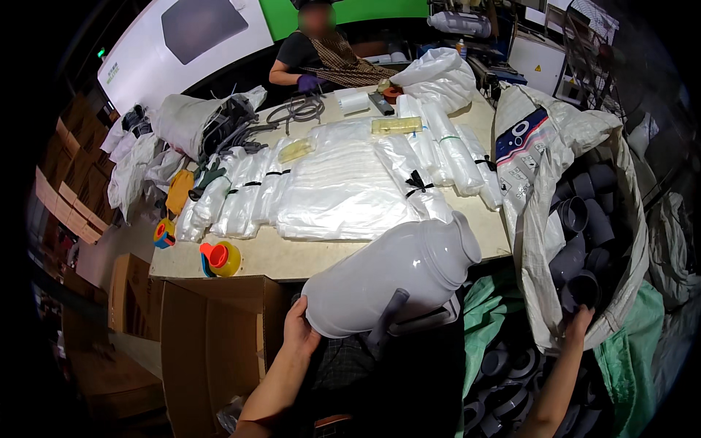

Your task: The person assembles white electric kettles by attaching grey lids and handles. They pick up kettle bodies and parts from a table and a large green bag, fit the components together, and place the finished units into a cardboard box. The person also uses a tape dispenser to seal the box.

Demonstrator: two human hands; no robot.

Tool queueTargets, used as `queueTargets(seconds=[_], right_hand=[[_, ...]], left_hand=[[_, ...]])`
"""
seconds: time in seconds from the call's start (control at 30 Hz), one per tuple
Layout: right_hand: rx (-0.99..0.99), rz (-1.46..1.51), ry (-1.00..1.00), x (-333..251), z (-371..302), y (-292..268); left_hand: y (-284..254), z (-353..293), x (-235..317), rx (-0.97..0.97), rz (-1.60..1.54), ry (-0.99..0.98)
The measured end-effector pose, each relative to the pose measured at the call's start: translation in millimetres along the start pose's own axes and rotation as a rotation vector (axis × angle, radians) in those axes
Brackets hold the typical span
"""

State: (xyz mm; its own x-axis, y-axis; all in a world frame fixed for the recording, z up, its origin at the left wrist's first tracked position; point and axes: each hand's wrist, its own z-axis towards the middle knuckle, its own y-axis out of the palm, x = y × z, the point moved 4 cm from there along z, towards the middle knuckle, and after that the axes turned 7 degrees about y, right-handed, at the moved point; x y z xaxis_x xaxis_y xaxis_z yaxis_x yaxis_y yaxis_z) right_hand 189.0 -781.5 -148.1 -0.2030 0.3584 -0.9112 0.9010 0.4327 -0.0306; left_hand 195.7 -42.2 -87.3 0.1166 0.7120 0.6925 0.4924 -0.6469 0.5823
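My left hand [298, 328] is closed on the base of a big light grey plastic vacuum jug [387, 274]. The jug lies tilted above the table's near edge, its wide neck pointing to the upper right. A dark grey handle part [387, 317] shows along its lower side. On the right, my right hand [579, 323] reaches into a white woven sack [529, 292]. Its fingers close on the rim of a dark grey plastic cup [582, 292], one of several cups in the sack; the fingertips are partly hidden.
Stacked clear plastic bags [343, 190] cover the table [270, 264]. A yellow tape roll [226, 259] sits at its front edge. An open cardboard box [212, 350] stands below left, a green sack [491, 306] of dark parts below right. Across the table sits a person in purple gloves [308, 82].
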Motion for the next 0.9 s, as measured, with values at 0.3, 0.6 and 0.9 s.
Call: queueTargets(seconds=[0.3, 0.6, 0.9], right_hand=[[-0.521, 0.066, -1.187, -56.4, -347.8, 170.7], [-1.008, 0.008, -0.666, -77.8, -388.9, 190.5], [-1.147, -0.168, -0.132, 118.7, -362.8, 70.2]], left_hand=[[0.2, -24.6, 0.2, 0.043, 0.048, -0.010], [-52.6, -44.2, 2.0, 0.124, 0.105, 0.048], [118.9, -79.1, 126.6, -0.502, 0.668, 1.212]])
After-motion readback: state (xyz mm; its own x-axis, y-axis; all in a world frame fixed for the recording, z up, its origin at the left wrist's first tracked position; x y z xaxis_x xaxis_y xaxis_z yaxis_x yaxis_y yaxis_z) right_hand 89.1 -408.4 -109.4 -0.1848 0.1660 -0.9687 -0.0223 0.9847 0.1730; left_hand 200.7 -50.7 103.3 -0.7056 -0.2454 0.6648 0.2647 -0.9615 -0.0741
